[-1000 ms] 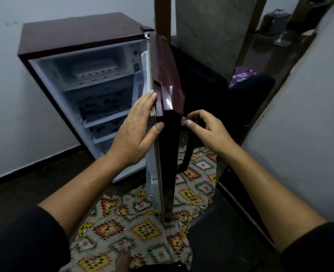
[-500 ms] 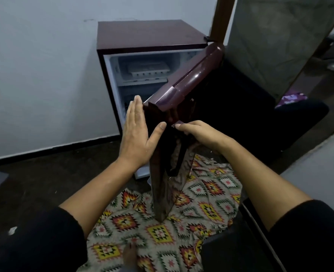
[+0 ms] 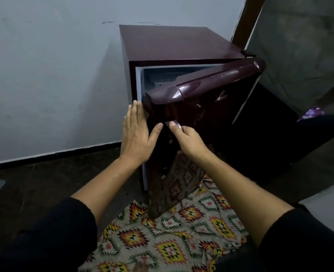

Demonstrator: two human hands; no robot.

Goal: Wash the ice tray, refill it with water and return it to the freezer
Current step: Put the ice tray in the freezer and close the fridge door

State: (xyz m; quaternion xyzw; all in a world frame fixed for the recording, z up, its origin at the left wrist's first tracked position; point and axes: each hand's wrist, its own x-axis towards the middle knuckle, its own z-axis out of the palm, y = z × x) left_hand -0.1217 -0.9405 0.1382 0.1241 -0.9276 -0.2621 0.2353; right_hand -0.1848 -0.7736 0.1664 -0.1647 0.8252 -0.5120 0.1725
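Observation:
A small maroon fridge (image 3: 168,43) stands against the white wall. Its door (image 3: 211,107) is swung nearly closed, leaving a narrow gap that shows a little of the freezer compartment (image 3: 158,78). The ice tray is hidden behind the door. My left hand (image 3: 136,134) lies flat with straight fingers along the door's free edge. My right hand (image 3: 185,138) curls its fingers round the door handle (image 3: 174,124).
A patterned cloth (image 3: 174,238) covers the floor under the door and in front of me. A dark chair or cushion (image 3: 309,138) sits to the right. A wooden door frame (image 3: 246,18) rises behind the fridge. Dark floor lies to the left.
The door has swung further towards closed, hiding the ice tray and most of the fridge interior. Both hands moved with the door; the view shifted left.

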